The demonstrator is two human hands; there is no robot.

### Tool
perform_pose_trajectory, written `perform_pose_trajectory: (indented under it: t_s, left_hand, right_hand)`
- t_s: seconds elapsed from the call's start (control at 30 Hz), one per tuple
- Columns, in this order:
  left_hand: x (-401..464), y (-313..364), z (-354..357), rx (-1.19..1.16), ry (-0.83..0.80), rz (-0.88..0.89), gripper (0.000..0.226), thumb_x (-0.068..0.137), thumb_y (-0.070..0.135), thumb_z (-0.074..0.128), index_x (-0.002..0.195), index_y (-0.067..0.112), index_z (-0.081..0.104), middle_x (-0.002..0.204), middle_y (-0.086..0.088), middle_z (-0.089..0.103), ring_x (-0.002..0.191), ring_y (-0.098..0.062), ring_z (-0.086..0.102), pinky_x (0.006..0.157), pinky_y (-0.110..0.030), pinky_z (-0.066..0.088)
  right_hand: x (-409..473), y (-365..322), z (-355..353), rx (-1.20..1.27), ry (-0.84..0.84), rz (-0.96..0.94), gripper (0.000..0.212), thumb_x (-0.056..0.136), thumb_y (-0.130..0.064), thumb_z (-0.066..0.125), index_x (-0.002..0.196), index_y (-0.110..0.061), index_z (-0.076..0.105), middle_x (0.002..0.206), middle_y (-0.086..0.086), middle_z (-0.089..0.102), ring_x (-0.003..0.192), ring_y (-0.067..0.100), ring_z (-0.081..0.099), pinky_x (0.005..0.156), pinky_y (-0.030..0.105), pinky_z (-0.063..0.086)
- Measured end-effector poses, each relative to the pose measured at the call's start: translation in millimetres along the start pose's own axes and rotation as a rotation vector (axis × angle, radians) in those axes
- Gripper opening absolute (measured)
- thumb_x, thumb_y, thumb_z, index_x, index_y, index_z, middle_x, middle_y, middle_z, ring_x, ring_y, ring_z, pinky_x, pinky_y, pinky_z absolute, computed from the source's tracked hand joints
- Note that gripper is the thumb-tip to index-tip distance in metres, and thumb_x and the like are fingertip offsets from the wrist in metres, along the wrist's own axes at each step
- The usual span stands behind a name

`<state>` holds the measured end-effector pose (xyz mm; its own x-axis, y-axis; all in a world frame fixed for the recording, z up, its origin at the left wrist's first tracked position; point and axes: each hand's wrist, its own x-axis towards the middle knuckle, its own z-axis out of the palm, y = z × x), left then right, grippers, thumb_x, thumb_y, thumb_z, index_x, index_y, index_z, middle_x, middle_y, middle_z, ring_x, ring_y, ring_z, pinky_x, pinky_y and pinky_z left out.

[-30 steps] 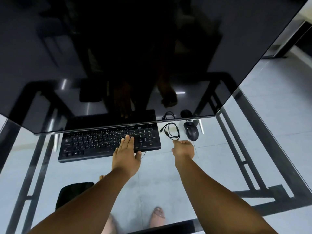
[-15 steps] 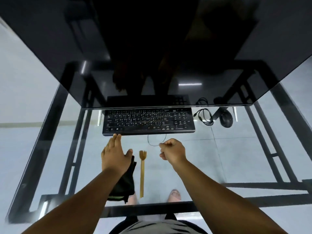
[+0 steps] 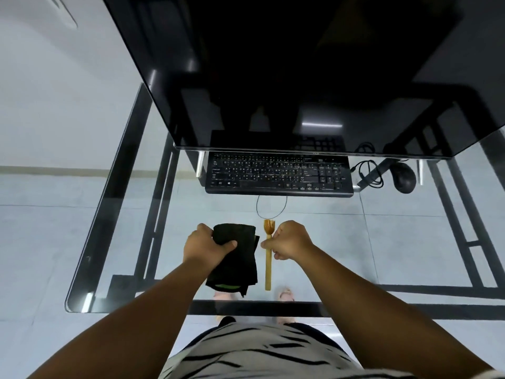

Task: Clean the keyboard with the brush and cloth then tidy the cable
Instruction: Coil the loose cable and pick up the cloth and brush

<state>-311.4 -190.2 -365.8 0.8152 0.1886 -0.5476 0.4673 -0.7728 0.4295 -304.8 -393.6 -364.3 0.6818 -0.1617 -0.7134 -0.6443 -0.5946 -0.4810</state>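
Note:
A black keyboard [image 3: 278, 175] lies on the glass desk under the monitor's lower edge. Its thin cable [image 3: 271, 207] loops toward me from the front edge. A folded black cloth [image 3: 237, 258] lies near the desk's front, and my left hand [image 3: 206, 248] grips its upper left part. Right beside the cloth lies a wooden brush [image 3: 268, 258], bristles pointing at the keyboard. My right hand [image 3: 291, 239] pinches the brush handle just below the bristles.
A large dark monitor [image 3: 300, 72] overhangs the back of the glass desk [image 3: 123, 242]. A black mouse [image 3: 404, 177] and a coiled black cable [image 3: 369, 173] sit right of the keyboard. The desk's front edge runs just before my body.
My view has tilted down and back. My left hand left the keyboard and closed on the cloth. My right hand came back from near the coiled cable and took the brush handle.

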Motion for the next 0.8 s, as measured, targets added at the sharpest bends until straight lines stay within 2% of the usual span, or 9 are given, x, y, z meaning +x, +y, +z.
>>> perform_pose_trajectory:
  t_s: [0.13, 0.23, 0.37, 0.5, 0.67, 0.8]
  left_hand:
    - [1.9, 3.6, 3.6, 0.029, -0.058, -0.004, 0.056, 0.075, 0.049, 0.075, 0.112, 0.011, 0.055, 0.104, -0.005, 0.065, 0.099, -0.026, 0.062, 0.076, -0.033, 0.049]
    - [-0.7, 7.6, 4.9, -0.002, -0.053, 0.032, 0.042, 0.079, 0.038, 0.074, 0.107, 0.012, 0.055, 0.099, -0.003, 0.064, 0.097, -0.025, 0.061, 0.074, -0.031, 0.045]
    - [-4.7, 15.1, 6.1, -0.109, -0.061, 0.095, 0.027, 0.086, 0.026, 0.066, 0.103, 0.012, 0.05, 0.096, -0.004, 0.059, 0.09, -0.022, 0.056, 0.073, -0.029, 0.041]
    - [-5.4, 20.5, 2.8, -0.279, -0.092, 0.147, 0.024, 0.092, 0.023, 0.061, 0.107, 0.011, 0.045, 0.101, -0.007, 0.059, 0.094, -0.024, 0.057, 0.076, -0.031, 0.042]
    - [-3.8, 33.3, -27.3, -0.496, -0.057, 0.229, 0.023, 0.094, 0.025, 0.061, 0.109, 0.017, 0.044, 0.103, -0.008, 0.064, 0.095, -0.024, 0.063, 0.082, -0.038, 0.053]
    - [-7.4, 50.3, -68.5, -0.595, 0.01, 0.351, 0.019, 0.094, 0.026, 0.062, 0.104, 0.022, 0.046, 0.101, -0.006, 0.067, 0.094, -0.022, 0.066, 0.083, -0.041, 0.055]
  right_hand:
    - [0.2, 1.7, 3.5, 0.037, 0.038, -0.025, 0.02, 0.07, -0.022, 0.077, 0.067, -0.007, 0.064, 0.071, 0.012, 0.073, 0.057, 0.022, 0.073, 0.072, 0.04, 0.063]
    - [-1.2, 5.8, 5.3, 0.073, 0.083, -0.105, 0.018, 0.075, -0.02, 0.072, 0.063, -0.01, 0.062, 0.07, 0.011, 0.073, 0.059, 0.021, 0.072, 0.071, 0.041, 0.062]
    - [0.6, 9.8, 6.5, 0.193, 0.15, -0.16, 0.017, 0.081, -0.024, 0.069, 0.078, -0.016, 0.054, 0.077, 0.008, 0.071, 0.063, 0.023, 0.072, 0.07, 0.044, 0.062]
    - [0.5, 8.1, 4.9, 0.217, 0.231, -0.243, 0.019, 0.088, -0.031, 0.066, 0.087, -0.02, 0.05, 0.078, 0.003, 0.067, 0.072, 0.024, 0.069, 0.073, 0.041, 0.06]
    - [-3.8, -11.0, -6.3, 0.314, 0.358, -0.384, 0.018, 0.089, -0.026, 0.068, 0.097, -0.021, 0.052, 0.075, 0.001, 0.066, 0.072, 0.021, 0.065, 0.074, 0.037, 0.056]
    - [-15.5, -46.6, -25.1, 0.397, 0.419, -0.538, 0.02, 0.089, -0.02, 0.07, 0.1, -0.022, 0.053, 0.079, 0.001, 0.069, 0.074, 0.015, 0.067, 0.072, 0.031, 0.055]
